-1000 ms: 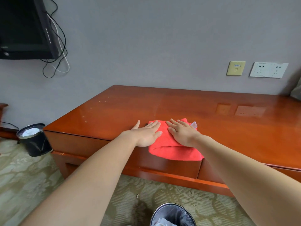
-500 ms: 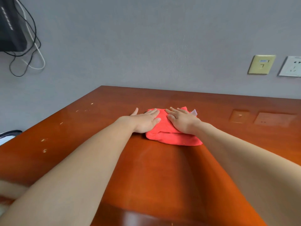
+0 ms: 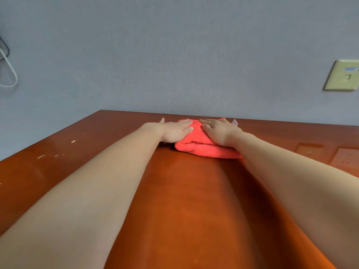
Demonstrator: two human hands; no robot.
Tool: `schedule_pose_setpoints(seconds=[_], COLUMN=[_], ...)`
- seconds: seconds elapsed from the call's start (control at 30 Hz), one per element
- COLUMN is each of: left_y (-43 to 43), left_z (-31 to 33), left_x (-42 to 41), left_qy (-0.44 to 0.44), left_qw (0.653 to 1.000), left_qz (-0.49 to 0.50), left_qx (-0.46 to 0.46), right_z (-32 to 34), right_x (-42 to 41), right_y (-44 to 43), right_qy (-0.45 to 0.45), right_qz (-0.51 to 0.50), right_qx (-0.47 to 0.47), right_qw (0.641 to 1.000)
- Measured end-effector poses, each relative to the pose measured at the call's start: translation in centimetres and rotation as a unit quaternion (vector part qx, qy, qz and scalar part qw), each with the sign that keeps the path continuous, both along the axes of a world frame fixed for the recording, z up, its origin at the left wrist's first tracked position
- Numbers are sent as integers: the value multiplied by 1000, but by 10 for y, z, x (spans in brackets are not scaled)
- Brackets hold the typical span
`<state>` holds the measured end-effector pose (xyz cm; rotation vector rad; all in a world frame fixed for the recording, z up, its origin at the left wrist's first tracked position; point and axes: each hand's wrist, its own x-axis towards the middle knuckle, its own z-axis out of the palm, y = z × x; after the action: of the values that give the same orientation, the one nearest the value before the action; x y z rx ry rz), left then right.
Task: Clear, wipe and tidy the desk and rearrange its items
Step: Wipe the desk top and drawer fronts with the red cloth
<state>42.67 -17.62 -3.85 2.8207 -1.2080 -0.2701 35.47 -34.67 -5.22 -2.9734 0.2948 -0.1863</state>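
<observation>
- A white cable loop (image 3: 8, 74) and a dark cable hang against the grey wall (image 3: 174, 55) at the far left edge.
- Pale specks (image 3: 73, 141) dot the left part of the glossy red-brown surface (image 3: 184, 200).
- The left grip (image 3: 175, 132), a bare hand, lies palm down with straight fingers close together. It presses on the left end of the cloth and clasps nothing, and its thumb points away towards the wall.
- The folded red cloth (image 3: 206, 149) lies flat on the surface near its far edge, close to the wall, under both hands.
- The right grip (image 3: 219, 133) is also flat and uncurled, palm down on the right half of the cloth. Its fingertips almost meet those of the left hand.
- A small white tag (image 3: 234, 122) sticks out at the cloth's far right corner.
- Faint reflections of wall plates (image 3: 308, 151) show on the surface to the right.
- A cream wall plate (image 3: 342, 77) sits on the wall at the right edge.
</observation>
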Motion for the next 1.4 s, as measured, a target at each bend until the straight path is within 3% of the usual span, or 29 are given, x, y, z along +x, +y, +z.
schedule_pose_setpoints(seconds=[0.37,0.73,0.97,1.4], left_y=[-54,-48,-3,108], left_z=[1,-2,2,9], left_x=[83,73,2,-216], left_qy=[5,-7,0,67], left_qw=[1000,1000,1000,998], left_qz=[2,9,5,15], left_qx=[-11,-23,4,-3], right_z=[0,-1,-2,-7], right_x=[71,64,-3,-208], right_y=[-40,-34,4,102], right_qy=[-16,-22,-26,-29], right_qz=[-38,-51,-24,3], right_qx=[-11,-14,-4,30], right_qw=[999,998,999,999])
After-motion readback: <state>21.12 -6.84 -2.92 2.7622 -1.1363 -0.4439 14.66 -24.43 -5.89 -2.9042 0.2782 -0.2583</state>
